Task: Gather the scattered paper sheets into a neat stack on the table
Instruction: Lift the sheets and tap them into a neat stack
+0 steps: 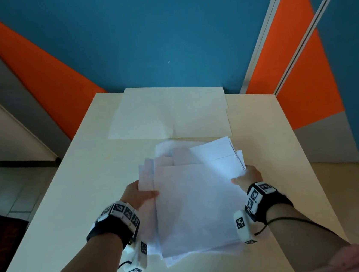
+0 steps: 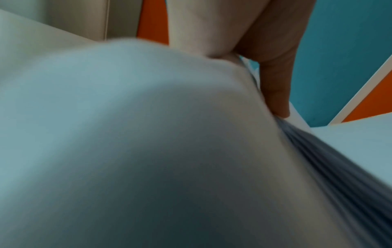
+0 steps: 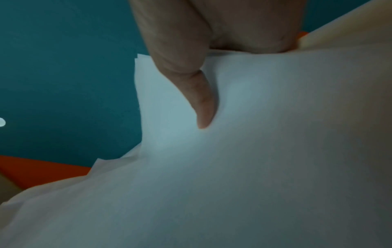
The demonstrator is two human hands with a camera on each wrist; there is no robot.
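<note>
Paper sheets [image 1: 195,201], white and unevenly fanned, form a loose bundle held above the near half of the cream table [image 1: 68,193]; corners jut out at the far end, which is blurred. The left hand [image 1: 136,196] grips the bundle's left edge, thumb lying on top, and the right hand [image 1: 248,178] grips the right edge likewise (fingers beneath are hidden in the head view). Far of the bundle, a pale open folder [image 1: 169,112] lies flat on the table, overhanging its far edge; blue and orange wall panels stand beyond. The left wrist view alone shows the layered sheet edges [image 2: 339,159] below the thumb [image 2: 275,87]; the right wrist view shows the thumb [image 3: 201,100] pressing a dent into the top sheet [image 3: 254,151].
</note>
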